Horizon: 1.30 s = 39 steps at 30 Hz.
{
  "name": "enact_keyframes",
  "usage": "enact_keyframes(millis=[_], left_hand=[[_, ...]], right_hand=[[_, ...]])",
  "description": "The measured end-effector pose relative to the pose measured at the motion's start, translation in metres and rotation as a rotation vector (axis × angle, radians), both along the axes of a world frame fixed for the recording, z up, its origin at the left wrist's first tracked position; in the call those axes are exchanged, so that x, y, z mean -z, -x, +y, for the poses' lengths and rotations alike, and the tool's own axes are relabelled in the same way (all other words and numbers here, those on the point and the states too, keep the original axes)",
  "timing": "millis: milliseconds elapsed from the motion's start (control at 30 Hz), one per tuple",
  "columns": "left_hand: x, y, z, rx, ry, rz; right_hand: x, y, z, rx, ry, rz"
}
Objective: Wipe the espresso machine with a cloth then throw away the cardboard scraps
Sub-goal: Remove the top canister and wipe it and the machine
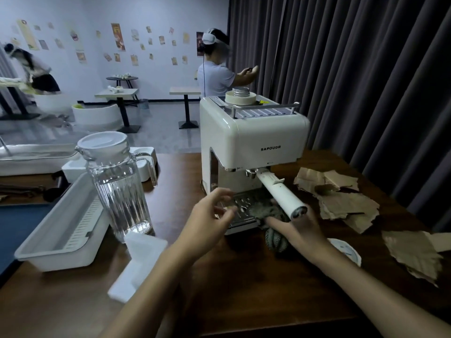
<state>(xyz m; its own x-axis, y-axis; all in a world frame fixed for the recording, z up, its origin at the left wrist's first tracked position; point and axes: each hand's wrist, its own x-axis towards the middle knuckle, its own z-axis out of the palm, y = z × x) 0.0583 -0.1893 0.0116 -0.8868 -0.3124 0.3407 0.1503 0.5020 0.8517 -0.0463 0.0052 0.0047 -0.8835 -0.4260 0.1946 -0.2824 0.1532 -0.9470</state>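
Espresso machine (253, 135), cream-coloured, stands upright near the middle of the desk (244, 301), its long white handle (280, 193) pointing toward the viewer above the drip tray (240, 203). Cloth (277, 241), grey-green and bunched, lies partly on the tray and partly over its front edge. Right hand (302, 230) rests on the cloth with 1 digit laid straight across it. Its other fingers are hidden behind the handle, so whether they curl round the cloth cannot be told. Left hand (207, 218) hovers just beside the tray's left front corner, its fingers spread wide, loosely bent and holding nothing. Cardboard scraps (341, 203) lie in 2 loose groups on the desk to the right of the machine, untouched. A water jug (119, 186) and a white bin (61, 240) stand to the left.

Step in hand, as judged: wiping, at the drip tray. The next move probably calls for sweeping the cloth across the grille and then the casing, keeping clear of the handle. The scraps come after.
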Motion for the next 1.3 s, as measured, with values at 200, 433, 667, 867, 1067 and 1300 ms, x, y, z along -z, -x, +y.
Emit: enact_keyframes(millis=[200,433,667,867,1067,1300], left_hand=[[0.015,0.001,0.003,0.089,-0.125,-0.1],[0.01,0.006,0.004,-0.206,-0.336,-0.006],[-0.001,0.007,0.01,-0.237,-0.598,0.019],[-0.004,0.007,0.003,-0.178,-0.502,-0.075],[-0.037,0.002,-0.021,-0.242,0.021,-0.12],[-0.08,0.002,-0.041,-0.081,0.297,0.095]], right_hand=[[0.009,-0.021,-0.024,-0.096,0.091,-0.262],[0.001,-0.025,-0.029,-0.355,0.474,-0.653],[0.009,-0.029,-0.036,-0.354,0.425,-0.476],[0.003,-0.026,-0.045,-0.261,0.407,-0.403],[0.006,-0.01,-0.047,0.06,0.124,-0.171],[0.018,0.009,-0.048,0.07,-0.319,0.168]])
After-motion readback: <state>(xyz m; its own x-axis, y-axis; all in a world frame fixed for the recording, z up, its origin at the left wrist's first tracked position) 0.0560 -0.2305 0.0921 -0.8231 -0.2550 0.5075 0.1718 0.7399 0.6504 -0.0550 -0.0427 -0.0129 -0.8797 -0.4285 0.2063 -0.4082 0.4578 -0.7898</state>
